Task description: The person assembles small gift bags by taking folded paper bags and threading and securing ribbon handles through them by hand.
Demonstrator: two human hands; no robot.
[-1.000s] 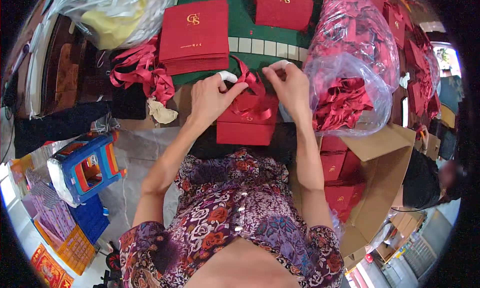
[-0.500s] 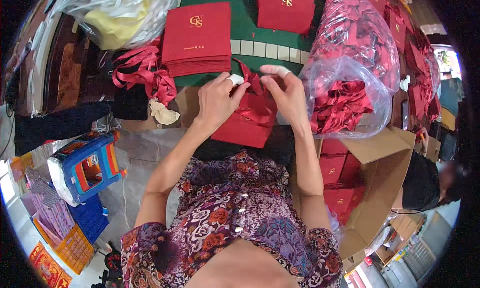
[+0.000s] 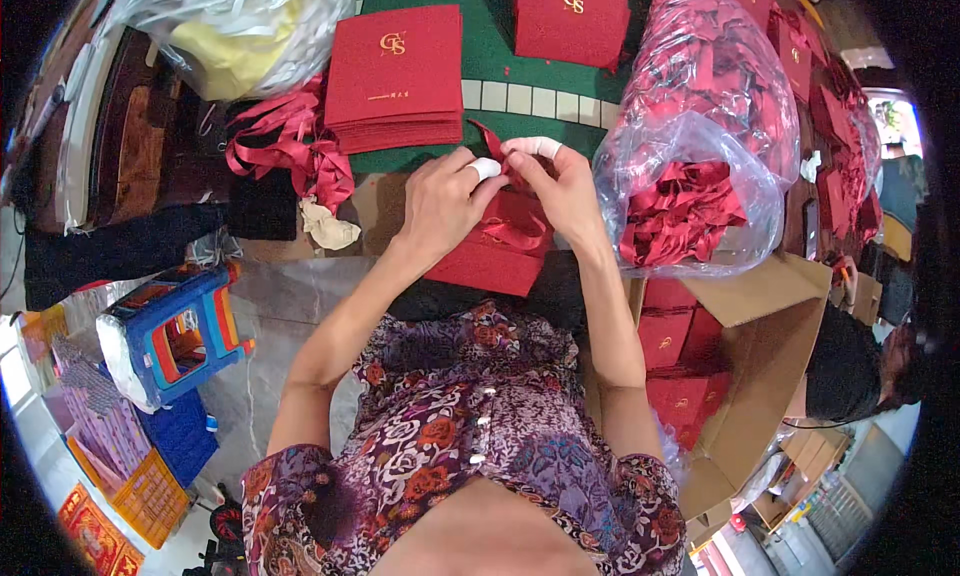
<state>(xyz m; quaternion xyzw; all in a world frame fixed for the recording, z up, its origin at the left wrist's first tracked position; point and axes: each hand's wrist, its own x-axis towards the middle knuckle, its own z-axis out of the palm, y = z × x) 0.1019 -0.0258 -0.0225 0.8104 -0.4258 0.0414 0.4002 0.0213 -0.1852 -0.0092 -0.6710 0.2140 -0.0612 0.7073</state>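
left hand, right hand: pinching satiny red ribbon | below: flat rectangular bag

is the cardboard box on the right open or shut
Open: nothing covers the top of the cardboard box, and red bags show inside it.

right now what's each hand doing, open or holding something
Left hand: closed, thumb and wrapped finger pinching red ribbon.
Right hand: closed, fingertips also on the red ribbon, above the red bag.
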